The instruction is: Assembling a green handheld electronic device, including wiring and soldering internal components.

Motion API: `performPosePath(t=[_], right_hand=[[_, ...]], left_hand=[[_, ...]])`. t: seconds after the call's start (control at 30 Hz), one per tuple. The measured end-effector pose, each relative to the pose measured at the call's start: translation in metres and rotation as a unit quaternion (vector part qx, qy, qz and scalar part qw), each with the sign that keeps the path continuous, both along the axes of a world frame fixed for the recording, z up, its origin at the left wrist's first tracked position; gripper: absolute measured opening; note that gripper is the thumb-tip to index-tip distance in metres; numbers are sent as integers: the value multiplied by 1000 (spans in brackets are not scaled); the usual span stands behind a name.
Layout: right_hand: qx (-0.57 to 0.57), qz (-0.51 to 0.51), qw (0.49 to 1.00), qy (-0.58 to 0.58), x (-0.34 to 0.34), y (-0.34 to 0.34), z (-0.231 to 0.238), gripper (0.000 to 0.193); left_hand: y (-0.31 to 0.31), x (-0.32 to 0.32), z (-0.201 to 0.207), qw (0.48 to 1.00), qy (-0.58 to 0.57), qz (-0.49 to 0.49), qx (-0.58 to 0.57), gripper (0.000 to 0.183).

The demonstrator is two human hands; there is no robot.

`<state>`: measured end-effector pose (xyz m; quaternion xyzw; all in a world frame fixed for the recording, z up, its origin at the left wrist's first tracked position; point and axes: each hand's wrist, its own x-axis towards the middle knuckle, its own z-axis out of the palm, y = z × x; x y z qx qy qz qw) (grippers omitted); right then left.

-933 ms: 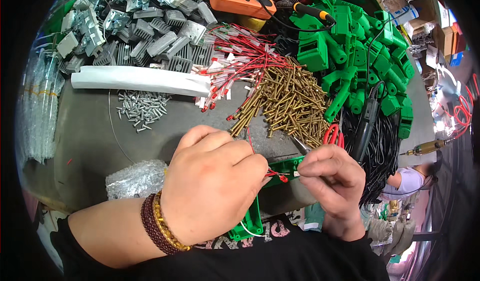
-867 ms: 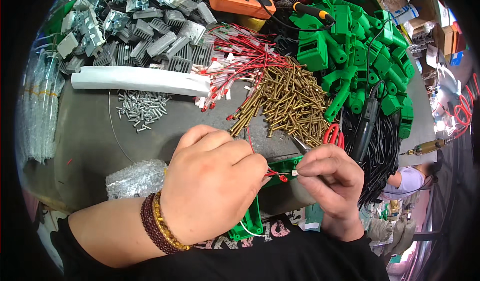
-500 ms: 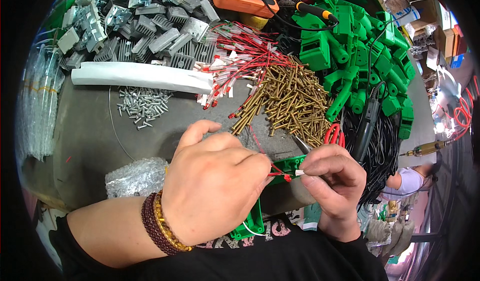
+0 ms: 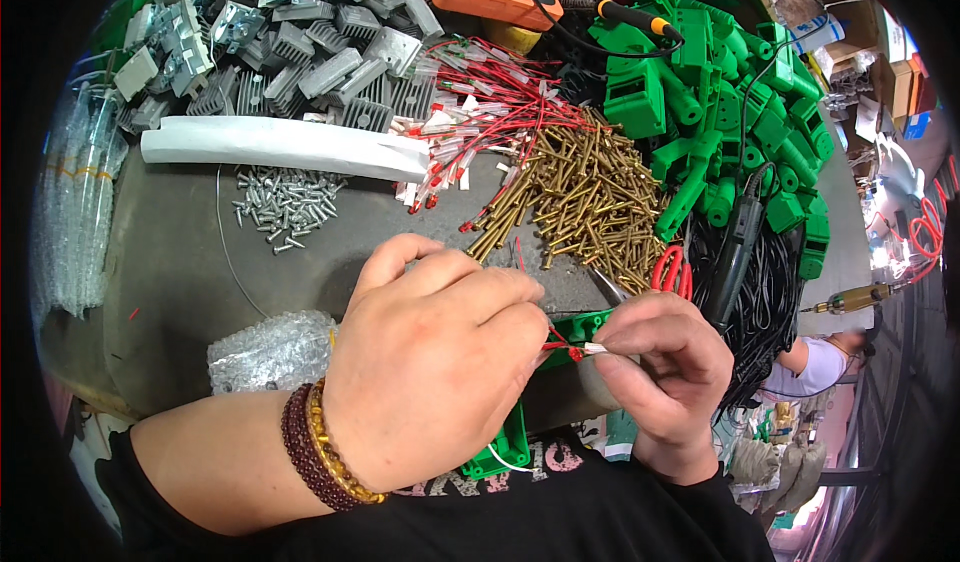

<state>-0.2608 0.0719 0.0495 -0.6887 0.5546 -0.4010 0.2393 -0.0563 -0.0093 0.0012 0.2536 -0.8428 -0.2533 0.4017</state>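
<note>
My left hand (image 4: 435, 347), with its palm turned down, is closed. A red wire (image 4: 556, 336) comes out at its fingertips, which are partly hidden behind the hand. Opposite it, my right hand (image 4: 675, 367) pinches a small white tab (image 4: 594, 348) between thumb and forefinger. A small red piece (image 4: 576, 354) sits at the wire's end, right beside the tab. Below and behind the hands lies a green plastic housing (image 4: 580, 325). Another green part (image 4: 513, 444) with a white wire (image 4: 505, 460) shows under my left hand, near my shirt.
Gold screws (image 4: 590, 197), red-wired parts (image 4: 470, 122), silver screws (image 4: 287, 205) and grey heat sinks (image 4: 340, 62) are heaped beyond my hands. Green housings (image 4: 720, 112), black cables (image 4: 760, 332) and a soldering iron (image 4: 738, 242) lie right. Bubble wrap (image 4: 270, 352) is by my left wrist.
My left fingers have shifted slightly up and right. More of the white tab shows at my right fingertips, and the red wire ends lie closer to it.
</note>
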Motion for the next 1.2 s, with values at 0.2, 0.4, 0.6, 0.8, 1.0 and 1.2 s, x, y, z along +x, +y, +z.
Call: performPosePath(t=[0.2,0.4,0.6,0.8,1.0,1.2], right_hand=[[1,-8,1000,8,-1,3,1,22],[29,3,1000,-2,3,-2,-6,22],[68,4,986,-153,7,-6,-11,19],[104,56,991,-58,6,-13,-17,16],[25,45,997,58,1,-7,-16,18],[-21,23,992,124,7,-9,-12,17]], left_hand=[[-1,1,4,1000,-14,-8,6,15],[0,1,1,1000,-21,-9,8,14],[1,3,2,999,-43,-9,10,19],[1,2,3,998,-41,-2,48,25],[-2,5,5,997,-50,-34,37,24],[-2,12,11,997,-64,-33,19,14]])
